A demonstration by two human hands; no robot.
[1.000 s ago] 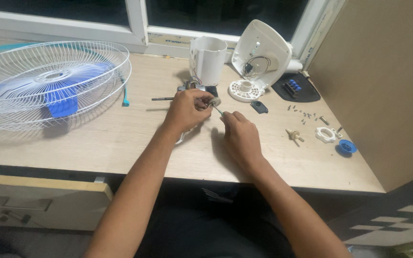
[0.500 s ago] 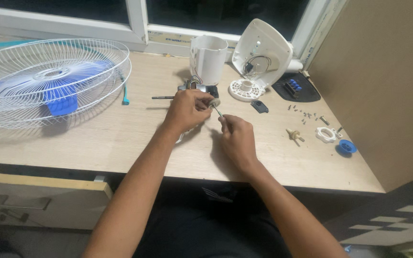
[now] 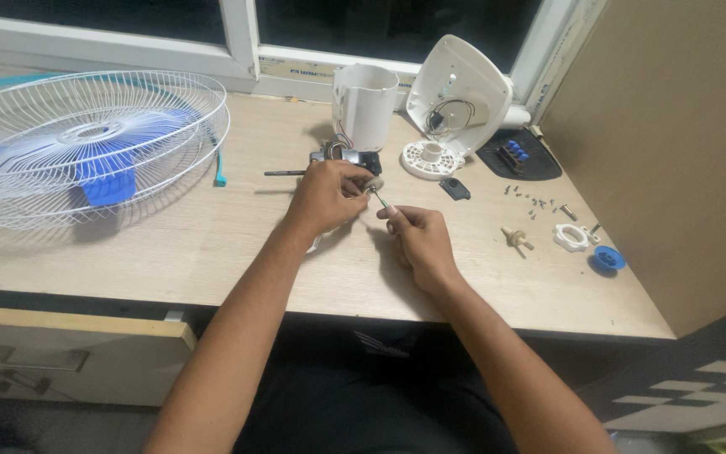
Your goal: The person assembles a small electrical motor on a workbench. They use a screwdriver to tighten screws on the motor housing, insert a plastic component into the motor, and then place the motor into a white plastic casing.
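Change: right hand (image 3: 418, 240) has edged slightly toward the left hand (image 3: 327, 195); the parts on the tabletop (image 3: 212, 252) lie as before.
Left fingers: closed around the fan motor (image 3: 348, 157), its shaft pointing left.
Right fingers: pinched shut on a thin green-handled screwdriver (image 3: 378, 197), tip at the motor.
Done: wire fan guard (image 3: 86, 143) over blue blade, white motor housing (image 3: 365, 105), rear cover (image 3: 457, 92), and screws (image 3: 535, 200) all lie loose.
Left: motor work appears unfinished.
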